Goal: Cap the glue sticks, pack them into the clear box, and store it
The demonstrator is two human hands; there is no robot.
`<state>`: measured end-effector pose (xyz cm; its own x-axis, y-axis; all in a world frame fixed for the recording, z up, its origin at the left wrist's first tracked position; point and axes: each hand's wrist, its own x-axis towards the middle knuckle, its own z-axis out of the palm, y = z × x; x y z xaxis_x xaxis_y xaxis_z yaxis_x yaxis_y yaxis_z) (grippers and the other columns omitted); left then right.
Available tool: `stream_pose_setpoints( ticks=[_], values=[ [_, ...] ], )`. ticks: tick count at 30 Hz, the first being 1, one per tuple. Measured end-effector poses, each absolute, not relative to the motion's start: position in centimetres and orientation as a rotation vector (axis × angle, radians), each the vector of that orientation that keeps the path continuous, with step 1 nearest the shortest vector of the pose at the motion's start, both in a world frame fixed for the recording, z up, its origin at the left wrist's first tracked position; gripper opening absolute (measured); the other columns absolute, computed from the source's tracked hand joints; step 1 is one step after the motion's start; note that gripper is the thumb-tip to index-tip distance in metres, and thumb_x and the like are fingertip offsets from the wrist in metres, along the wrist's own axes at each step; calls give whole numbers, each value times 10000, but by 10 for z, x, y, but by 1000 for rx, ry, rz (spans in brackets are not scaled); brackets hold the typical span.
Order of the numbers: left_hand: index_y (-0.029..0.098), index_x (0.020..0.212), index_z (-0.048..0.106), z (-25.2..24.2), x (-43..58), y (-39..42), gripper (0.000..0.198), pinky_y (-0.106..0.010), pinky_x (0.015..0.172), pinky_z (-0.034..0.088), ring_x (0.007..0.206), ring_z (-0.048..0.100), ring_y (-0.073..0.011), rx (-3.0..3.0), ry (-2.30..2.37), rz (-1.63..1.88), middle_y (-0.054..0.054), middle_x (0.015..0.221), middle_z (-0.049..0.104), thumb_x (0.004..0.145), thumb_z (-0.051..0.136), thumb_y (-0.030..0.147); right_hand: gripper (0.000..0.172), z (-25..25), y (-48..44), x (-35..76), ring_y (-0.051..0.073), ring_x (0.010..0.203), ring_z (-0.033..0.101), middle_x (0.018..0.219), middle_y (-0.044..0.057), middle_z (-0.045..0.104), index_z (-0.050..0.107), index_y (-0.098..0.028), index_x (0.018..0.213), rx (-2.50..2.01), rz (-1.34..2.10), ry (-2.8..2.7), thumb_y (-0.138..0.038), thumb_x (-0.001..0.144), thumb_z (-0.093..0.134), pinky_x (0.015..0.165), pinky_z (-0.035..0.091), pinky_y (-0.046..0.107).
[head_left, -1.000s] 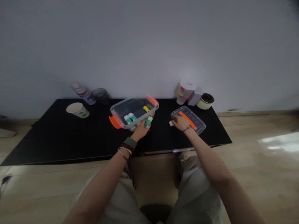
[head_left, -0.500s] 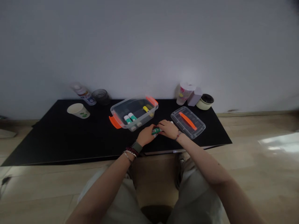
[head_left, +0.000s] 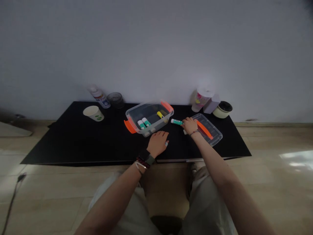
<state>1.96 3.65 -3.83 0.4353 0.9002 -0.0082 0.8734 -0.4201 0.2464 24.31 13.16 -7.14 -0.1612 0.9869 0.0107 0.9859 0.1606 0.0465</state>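
Note:
In the head view my right hand (head_left: 189, 125) is closed on one end of a green and white glue stick (head_left: 176, 122), which points left toward the clear box. A small white piece (head_left: 185, 132) shows under its fingers; I cannot make out what it is. My left hand (head_left: 157, 143) is lower and to the left, its fingers curled round a glue stick whose white end (head_left: 166, 143) alone shows. The open clear box (head_left: 156, 128) with orange latches holds two green and white glue sticks (head_left: 144, 122) and a yellow stick (head_left: 160, 114).
The clear lid (head_left: 215, 131) with its orange handle lies by my right forearm. Along the wall stand a spray can (head_left: 100, 98), dark glass (head_left: 115, 100), plastic cup (head_left: 200, 101), pale box (head_left: 211, 103) and lidded pot (head_left: 221, 111). A paper cup (head_left: 94, 113) is on the black table (head_left: 85, 147).
My hands, together around the glue sticks before, are now apart. The right one has moved up and right with a glue stick, near the lid. The view has shifted slightly.

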Motion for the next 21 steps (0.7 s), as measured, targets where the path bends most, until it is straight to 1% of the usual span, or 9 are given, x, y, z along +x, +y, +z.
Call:
stream_pose_setpoints(
  ticks=[3,6,8,11,13,15,17,19,21],
  values=[
    [175,1211,593,-31,20,32,277,-384,922,455,1134,604,-259,2497,1538,123,-105,1193,668,952,522,241,300,-53,136,233,288,1096,538,1172,162,642,692,-165,1143,2183,62,2425,-319,973,499,875,398,373],
    [182,1171,612,-26,20,30,245,-371,859,465,1054,638,-249,2500,1513,81,-92,1118,689,962,503,247,338,-14,143,211,265,1066,557,1135,160,655,675,-139,1130,2310,105,2703,-280,1000,397,903,412,361],
    [184,1161,616,-25,20,28,239,-371,839,469,1032,649,-249,2500,1498,70,-93,1093,694,964,497,250,341,13,148,184,243,1065,567,1110,147,667,669,-135,1108,2218,68,2923,-258,1004,368,946,410,346],
    [179,1130,626,-26,18,27,227,-380,808,482,990,670,-258,2487,1491,40,-94,1049,702,963,492,252,281,37,156,129,209,1075,598,1143,115,687,666,-151,1121,1828,-216,2971,-256,978,447,956,431,317],
    [172,1122,632,-26,16,28,230,-392,794,492,969,680,-269,2473,1496,28,-96,1029,707,960,486,248,250,38,162,90,204,1033,638,1146,115,706,678,-147,1098,1574,-382,2808,-285,932,552,918,470,308],
    [159,1129,639,-25,13,28,248,-409,788,502,961,685,-286,2457,1507,33,-108,1024,711,955,486,247,276,28,169,57,211,905,685,1035,137,739,696,-113,1038,1467,-453,2676,-319,858,661,819,520,307],
    [135,1127,655,-21,9,29,271,-420,785,508,958,689,-305,2430,1518,36,-136,1004,716,951,473,233,301,13,174,33,208,777,701,877,143,750,708,-68,964,1440,-474,2598,-320,800,721,730,541,303],
    [108,1105,675,-17,6,29,291,-425,782,511,961,691,-323,2397,1524,36,-170,968,717,947,450,205,273,-4,179,19,209,721,706,789,133,743,718,-50,902,1403,-468,2551,-266,739,757,698,554,309],
    [93,1082,692,-14,2,29,305,-431,785,512,966,691,-336,2366,1530,50,-197,950,715,939,437,180,229,-18,184,14,220,719,715,773,116,746,732,-72,852,1332,-445,2564,-189,661,780,700,571,319]
  ],
)
